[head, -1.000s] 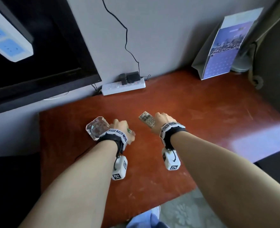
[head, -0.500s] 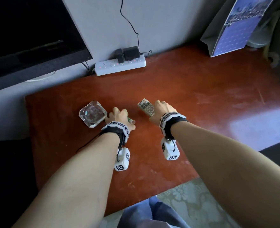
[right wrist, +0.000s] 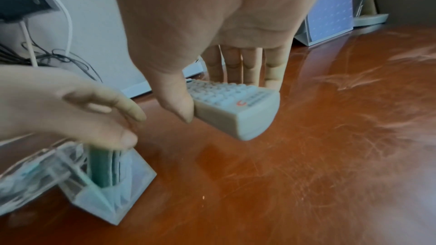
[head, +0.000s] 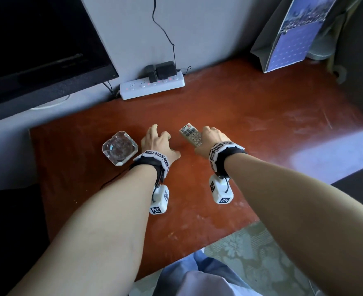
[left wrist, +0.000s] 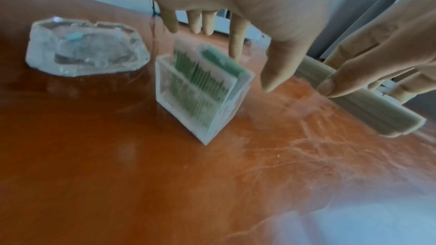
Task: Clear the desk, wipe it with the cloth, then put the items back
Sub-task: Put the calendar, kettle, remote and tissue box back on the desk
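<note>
Since half a second ago the left hand [head: 156,142] has opened: then it was closed around the small clear box [left wrist: 202,92] of green sachets, now its fingers [left wrist: 235,36] are spread and hang straight down above the box, which stands on its own on the desk [head: 251,129]. In the left wrist view the thumb is beside the box's right edge and the index fingertip is behind its far corner; whether any finger touches it cannot be told through the blur. The right hand [head: 213,139] has hardly moved and still grasps the remote control [head: 190,134], thumb pressed on one long side, the four fingers [right wrist: 232,66] down the other. In the right wrist view the remote's near end [right wrist: 235,115] is lifted off the wood, tilted, with the buttons facing up. The camera view has also dipped slightly, so the wall items sit higher in the picture.

Both forearms reach forward side by side, palms down, each wrist carrying a black strap and a white marker block. The glass ashtray [head: 120,148] rests on the desk just left of the left hand, apart from the box. A white power strip [head: 152,87] lies along the wall behind, and a blue calendar [head: 291,37] leans at the far right corner.
</note>
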Demonstrator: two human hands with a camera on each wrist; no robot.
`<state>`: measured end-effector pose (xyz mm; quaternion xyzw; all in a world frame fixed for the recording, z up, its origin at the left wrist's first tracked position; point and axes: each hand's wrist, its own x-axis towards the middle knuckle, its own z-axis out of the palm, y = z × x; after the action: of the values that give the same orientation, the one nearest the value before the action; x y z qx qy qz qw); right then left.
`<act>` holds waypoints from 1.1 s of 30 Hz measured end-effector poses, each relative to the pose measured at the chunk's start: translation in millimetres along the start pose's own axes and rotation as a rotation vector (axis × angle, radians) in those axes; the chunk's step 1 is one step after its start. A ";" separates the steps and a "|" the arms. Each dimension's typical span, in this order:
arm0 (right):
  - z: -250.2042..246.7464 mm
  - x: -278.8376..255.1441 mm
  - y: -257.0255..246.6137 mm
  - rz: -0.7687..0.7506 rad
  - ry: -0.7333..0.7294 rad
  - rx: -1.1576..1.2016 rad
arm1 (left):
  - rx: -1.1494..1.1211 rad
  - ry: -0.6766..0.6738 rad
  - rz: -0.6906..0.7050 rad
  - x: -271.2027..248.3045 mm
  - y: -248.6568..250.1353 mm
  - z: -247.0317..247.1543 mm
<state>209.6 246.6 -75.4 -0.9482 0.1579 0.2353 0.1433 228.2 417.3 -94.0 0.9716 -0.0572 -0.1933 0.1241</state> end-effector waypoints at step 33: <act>-239.0 -39.0 458.6 0.305 0.204 0.536 | -1.131 -0.592 -0.038 -56.7 559.8 -6.4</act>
<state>104.5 -244.0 55.9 -0.8608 0.3681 0.1076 0.3345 143.3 -111.2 79.6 0.6624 0.0388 -0.4560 0.5932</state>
